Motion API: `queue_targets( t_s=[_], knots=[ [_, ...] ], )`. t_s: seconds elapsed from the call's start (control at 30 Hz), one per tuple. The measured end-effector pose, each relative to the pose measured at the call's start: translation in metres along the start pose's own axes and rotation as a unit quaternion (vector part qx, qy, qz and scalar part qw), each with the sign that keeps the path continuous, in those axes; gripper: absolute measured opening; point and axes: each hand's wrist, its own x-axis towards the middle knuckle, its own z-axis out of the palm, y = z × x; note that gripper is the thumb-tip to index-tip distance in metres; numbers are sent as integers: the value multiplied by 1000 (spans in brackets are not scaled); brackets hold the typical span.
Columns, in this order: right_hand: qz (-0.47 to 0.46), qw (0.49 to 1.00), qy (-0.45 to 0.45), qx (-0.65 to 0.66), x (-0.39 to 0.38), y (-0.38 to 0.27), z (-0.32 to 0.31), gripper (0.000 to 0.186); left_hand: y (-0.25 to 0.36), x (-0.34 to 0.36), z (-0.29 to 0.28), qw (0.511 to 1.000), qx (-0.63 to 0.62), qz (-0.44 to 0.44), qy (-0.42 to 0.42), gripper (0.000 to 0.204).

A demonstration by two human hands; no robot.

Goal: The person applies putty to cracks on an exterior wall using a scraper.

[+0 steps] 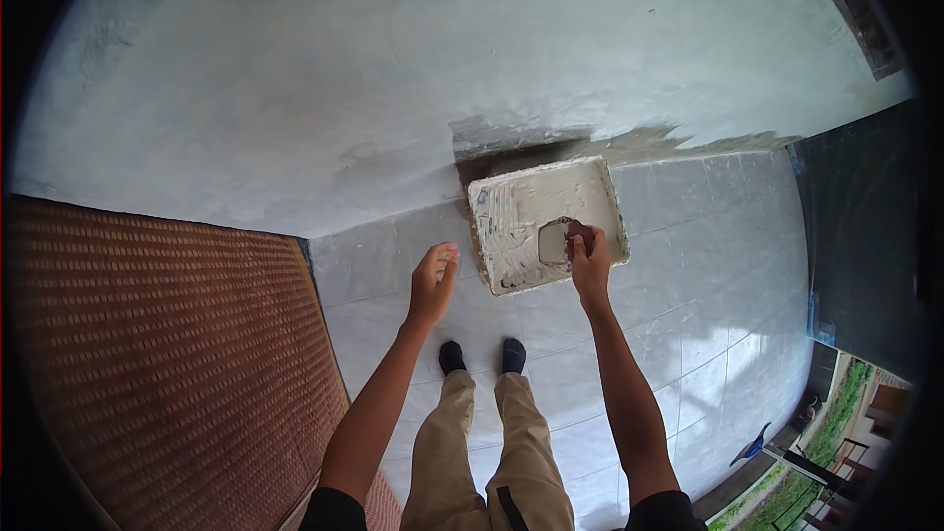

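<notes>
My right hand (591, 265) is closed round the dark reddish-brown handle of a scraper (556, 243). Its broad, paste-smeared blade reaches over the right part of a paint tray (618, 192). Thick off-white paste (551, 195) coats the inside of the tray, with ridges at its left side. Left of the tray, apart from it, my left hand (433, 285) hovers with its fingers loosely bent and nothing in it.
Behind the tray rises a pale plastered wall (324, 69) with a bare grey patch low down. A woven brown mat or panel (167, 344) stands at left. Grey floor tiles (669, 285) lie underfoot, and a dark panel (860, 226) borders the right. Greenery shows outside at lower right.
</notes>
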Motion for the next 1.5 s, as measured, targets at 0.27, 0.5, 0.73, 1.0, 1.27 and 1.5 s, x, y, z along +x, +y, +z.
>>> queue_targets(
  t_s=[0.27,0.5,0.73,1.0,1.27,1.5],
  knots=[
    [-146,979,5,-139,48,87,33,21,-107,0,76,997,52,-55,17,40],
    [-273,931,-39,-238,81,98,64,17,-149,8,102,998,37,-58,-11,54],
    [-296,918,-83,-250,90,105,71,17,-162,8,102,999,32,-31,-9,56],
    [-216,947,-164,-171,61,118,73,17,-167,6,102,997,23,-71,-12,56],
    [-132,973,-122,-143,39,141,82,23,-168,5,106,991,-33,-126,-15,56],
    [-76,986,-121,-84,22,132,91,25,-162,0,103,981,-97,-167,8,52]
  ],
)
